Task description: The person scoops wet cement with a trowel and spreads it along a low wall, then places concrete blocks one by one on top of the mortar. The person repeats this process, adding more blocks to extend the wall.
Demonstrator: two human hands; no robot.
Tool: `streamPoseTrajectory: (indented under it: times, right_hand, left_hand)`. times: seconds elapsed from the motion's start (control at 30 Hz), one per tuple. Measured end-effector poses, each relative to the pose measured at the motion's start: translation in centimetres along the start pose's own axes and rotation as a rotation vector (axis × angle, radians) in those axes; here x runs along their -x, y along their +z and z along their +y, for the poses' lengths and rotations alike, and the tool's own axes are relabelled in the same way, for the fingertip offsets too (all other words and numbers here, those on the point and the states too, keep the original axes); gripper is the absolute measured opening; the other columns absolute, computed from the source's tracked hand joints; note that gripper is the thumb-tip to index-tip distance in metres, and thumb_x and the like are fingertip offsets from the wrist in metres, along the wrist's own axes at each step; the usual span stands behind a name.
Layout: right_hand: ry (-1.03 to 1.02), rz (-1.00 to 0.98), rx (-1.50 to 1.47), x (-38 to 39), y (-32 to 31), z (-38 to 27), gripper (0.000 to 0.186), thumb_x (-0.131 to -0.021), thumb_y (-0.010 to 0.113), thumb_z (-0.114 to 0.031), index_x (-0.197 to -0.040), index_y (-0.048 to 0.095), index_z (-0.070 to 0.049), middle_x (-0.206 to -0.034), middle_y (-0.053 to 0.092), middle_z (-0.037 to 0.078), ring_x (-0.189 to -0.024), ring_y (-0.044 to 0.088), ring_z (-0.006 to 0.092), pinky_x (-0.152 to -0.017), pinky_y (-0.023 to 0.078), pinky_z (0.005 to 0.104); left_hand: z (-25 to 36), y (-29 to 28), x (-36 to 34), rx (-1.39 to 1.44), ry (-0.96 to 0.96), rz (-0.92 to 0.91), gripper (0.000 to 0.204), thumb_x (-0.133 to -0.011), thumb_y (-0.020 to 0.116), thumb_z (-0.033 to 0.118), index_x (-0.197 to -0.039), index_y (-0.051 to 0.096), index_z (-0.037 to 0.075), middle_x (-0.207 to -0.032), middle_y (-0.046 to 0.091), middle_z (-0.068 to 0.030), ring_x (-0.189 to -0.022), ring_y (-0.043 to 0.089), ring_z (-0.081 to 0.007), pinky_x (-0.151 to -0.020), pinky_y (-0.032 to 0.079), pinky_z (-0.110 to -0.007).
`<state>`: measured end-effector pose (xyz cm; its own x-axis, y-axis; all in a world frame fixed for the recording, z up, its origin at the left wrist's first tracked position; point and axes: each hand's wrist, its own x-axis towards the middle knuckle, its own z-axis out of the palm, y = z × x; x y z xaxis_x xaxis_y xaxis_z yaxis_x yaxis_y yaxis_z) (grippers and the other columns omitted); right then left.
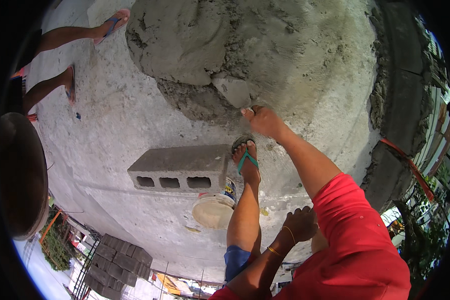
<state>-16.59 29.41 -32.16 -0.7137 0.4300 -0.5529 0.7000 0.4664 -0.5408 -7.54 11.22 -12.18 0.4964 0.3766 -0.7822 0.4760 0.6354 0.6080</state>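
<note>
My right hand (pixel 266 121) is closed round the handle of a trowel. The mortar-smeared trowel blade (pixel 233 91) lies flat against the near edge of a big heap of wet grey mortar (pixel 185 42). Most of the handle is hidden by my fingers. My left hand (pixel 301 225), with thin yellow bands at its wrist, is drawn back close to my body by my bent leg. Its fingers are curled, and I cannot see what they hold, if anything. My foot (pixel 246 155) in a green-strapped flip-flop stands just below the trowel.
A hollow concrete block (pixel 182 167) lies on the concrete floor left of my foot, with a white bucket (pixel 212 211) beside it. Another person's legs (pixel 67 37) stand at upper left, above a large dark round container (pixel 25 175). Stacked blocks (pixel 117 265) and a low block wall (pixel 405 100) flank the area.
</note>
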Motion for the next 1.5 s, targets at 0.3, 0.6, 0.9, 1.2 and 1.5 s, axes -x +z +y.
streamPoseTrajectory:
  times: [0.3,0.6,0.9,1.2,1.5]
  right_hand:
    - [0.842,-0.010,-0.800,9.6,2.5,9.0,0.095,-0.097,0.055,-0.068,-0.146,0.046,0.013,-0.091,0.072,0.023,-0.085,0.070,0.0326,-0.079,0.056,0.0430]
    - [0.545,-0.052,-1.070,-3.7,6.3,-1.2,0.068,-0.100,0.056,-0.064,-0.096,0.062,0.003,-0.062,0.058,0.010,-0.050,0.055,0.0176,-0.049,0.047,0.0378]
    - [0.313,-0.180,-1.304,9.3,2.7,0.0,0.059,-0.102,0.056,-0.061,-0.092,0.066,-0.003,-0.062,0.059,0.005,-0.049,0.052,0.0121,-0.049,0.047,0.0338]
    - [0.449,0.071,-1.271,46.8,1.2,10.6,0.067,-0.101,0.051,-0.067,-0.097,0.061,-0.001,-0.065,0.055,0.005,-0.060,0.053,0.0141,-0.060,0.048,0.0335]
    - [0.999,0.356,-1.502,82.2,4.0,25.7,0.056,-0.102,0.057,-0.059,-0.108,0.065,-0.004,-0.060,0.049,0.002,-0.049,0.043,0.0087,-0.047,0.040,0.0301]
  left_hand:
    - [-0.4,-2.4,1.4,0.052,0.060,-0.025,0.057,-0.094,0.064,0.040,-0.140,0.055,0.008,-0.135,0.059,-0.0202,-0.128,0.055,-0.0397,-0.103,0.045,-0.057]
    - [-2.7,-2.7,2.0,-0.081,0.138,0.009,0.048,-0.090,0.066,0.043,-0.126,0.065,0.011,-0.125,0.061,-0.0156,-0.116,0.061,-0.0347,-0.093,0.050,-0.058]
    - [-2.0,0.9,-0.3,-0.205,-0.138,-0.107,0.058,-0.096,0.062,0.041,-0.144,0.053,0.009,-0.141,0.056,-0.0217,-0.129,0.055,-0.0426,-0.106,0.043,-0.059]
    - [-4.5,10.5,-4.9,-0.418,-0.107,-0.147,0.065,-0.093,0.067,0.042,-0.145,0.053,0.006,-0.144,0.056,-0.0258,-0.132,0.055,-0.0421,-0.109,0.045,-0.049]
    - [-8.7,19.9,-6.9,-0.359,-0.212,-0.083,0.061,-0.095,0.069,0.033,-0.142,0.055,-0.004,-0.142,0.056,-0.0306,-0.134,0.054,-0.0413,-0.112,0.044,-0.042]
